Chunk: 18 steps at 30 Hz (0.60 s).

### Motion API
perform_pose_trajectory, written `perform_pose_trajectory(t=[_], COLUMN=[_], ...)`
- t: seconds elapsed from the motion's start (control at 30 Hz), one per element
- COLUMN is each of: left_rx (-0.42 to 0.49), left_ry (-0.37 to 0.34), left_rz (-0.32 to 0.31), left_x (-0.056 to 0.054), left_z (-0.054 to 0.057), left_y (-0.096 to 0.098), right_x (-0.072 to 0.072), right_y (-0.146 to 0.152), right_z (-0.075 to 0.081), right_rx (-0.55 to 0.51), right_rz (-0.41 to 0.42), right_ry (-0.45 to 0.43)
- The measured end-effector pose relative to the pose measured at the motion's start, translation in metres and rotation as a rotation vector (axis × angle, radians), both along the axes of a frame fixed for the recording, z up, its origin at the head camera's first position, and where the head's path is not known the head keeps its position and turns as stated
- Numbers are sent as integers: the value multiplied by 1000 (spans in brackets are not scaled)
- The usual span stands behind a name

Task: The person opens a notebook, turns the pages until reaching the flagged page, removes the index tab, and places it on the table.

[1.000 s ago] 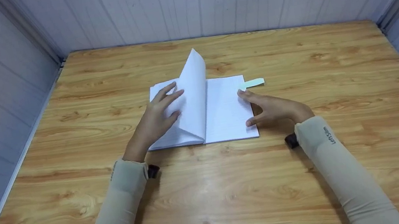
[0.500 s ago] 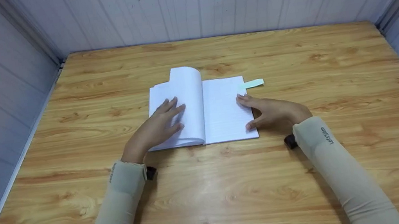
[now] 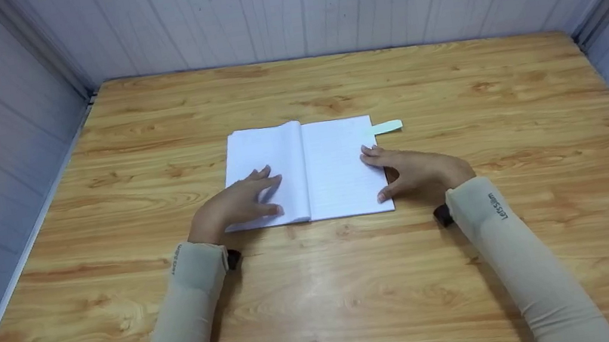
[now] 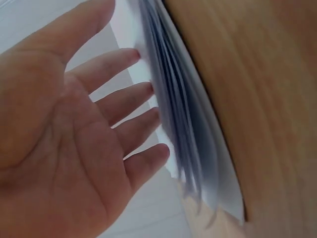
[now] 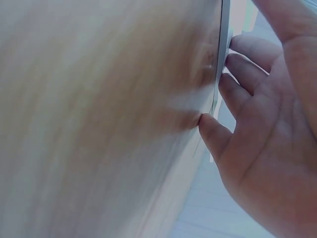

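An open notebook (image 3: 340,168) with white, faintly lined pages lies on the table in the head view. A pale green strip (image 3: 388,126) sticks out past its right edge. My left hand (image 3: 240,202) rests on the left pages with the fingers spread; in the left wrist view the fingertips (image 4: 151,89) touch the paper above a fanned stack of leaves (image 4: 183,114). My right hand (image 3: 416,169) lies at the right edge, its fingertips on the right page and its little finger (image 5: 210,131) close to the tabletop in the right wrist view. Neither hand grips anything.
The wood-grain table (image 3: 324,301) stretches around the notebook on all sides. Pale panelled walls (image 3: 281,11) stand along its back, left and right. A small dark object (image 3: 234,258) sits at the left wrist, and a similar one (image 3: 443,215) at the right.
The raised leaf has come down to the left and lies flat on the left pages. My left hand has lowered with it. The right hand has barely moved.
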<state>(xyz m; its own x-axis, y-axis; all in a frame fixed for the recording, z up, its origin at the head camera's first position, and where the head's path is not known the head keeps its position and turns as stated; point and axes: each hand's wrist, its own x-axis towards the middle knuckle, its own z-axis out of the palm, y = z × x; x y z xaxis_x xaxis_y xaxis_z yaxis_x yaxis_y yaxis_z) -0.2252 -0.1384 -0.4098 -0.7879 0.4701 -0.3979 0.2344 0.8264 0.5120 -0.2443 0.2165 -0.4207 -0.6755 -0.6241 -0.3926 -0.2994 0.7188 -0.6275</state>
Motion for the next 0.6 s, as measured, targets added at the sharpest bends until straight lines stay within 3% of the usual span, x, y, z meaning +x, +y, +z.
perform_pose_trajectory(t=[0.2,0.37,0.6], left_rx=[-21,24,85], left_ry=[-17,-47,-86], left_rz=[37,72,75], left_x=[-2,-2,-4], left_z=[-1,0,-2], left_y=[-5,-11,-16], right_x=[-1,-2,-2], right_y=[1,0,0], right_z=[1,0,1], right_rx=[9,3,-4], right_rz=[10,12,11], right_ry=[0,-5,-7])
